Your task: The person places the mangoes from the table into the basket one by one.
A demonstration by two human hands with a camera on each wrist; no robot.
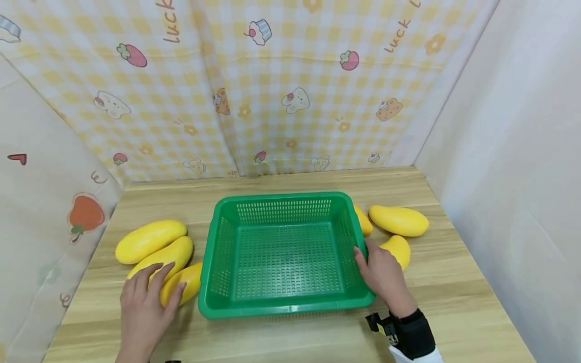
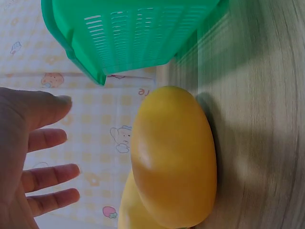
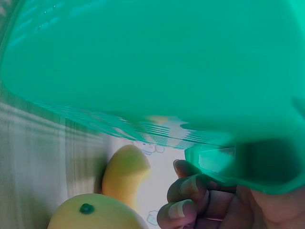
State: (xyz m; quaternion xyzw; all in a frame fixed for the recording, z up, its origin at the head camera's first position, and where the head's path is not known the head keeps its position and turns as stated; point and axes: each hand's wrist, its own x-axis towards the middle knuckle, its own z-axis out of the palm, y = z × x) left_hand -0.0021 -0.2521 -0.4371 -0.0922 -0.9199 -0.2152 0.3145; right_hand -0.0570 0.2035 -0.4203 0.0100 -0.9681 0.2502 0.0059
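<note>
A green plastic basket (image 1: 290, 305) with slotted walls stands on the table, and nothing lies in it. My right hand (image 1: 383, 272) grips its right rim, thumb over the top; in the right wrist view the curled fingers (image 3: 178, 210) are under the rim's outer side. My left hand (image 1: 144, 307) hovers over the mangoes on the left, fingers spread and holding nothing. The nearest mango (image 1: 188, 282) lies against the basket's left side in the head view; a second mango (image 1: 179, 252) and a third (image 1: 152, 239) lie behind it. The left wrist view shows a gap between hand and mango (image 2: 174, 157).
Right of the basket lie three more yellow mangoes: one (image 1: 399, 220) near the back, one (image 1: 399, 249) behind the right hand, and one (image 1: 363, 221) partly hidden by the rim. A checked curtain (image 1: 281, 126) hangs behind the wooden table (image 1: 272, 343); pale sheets flank it.
</note>
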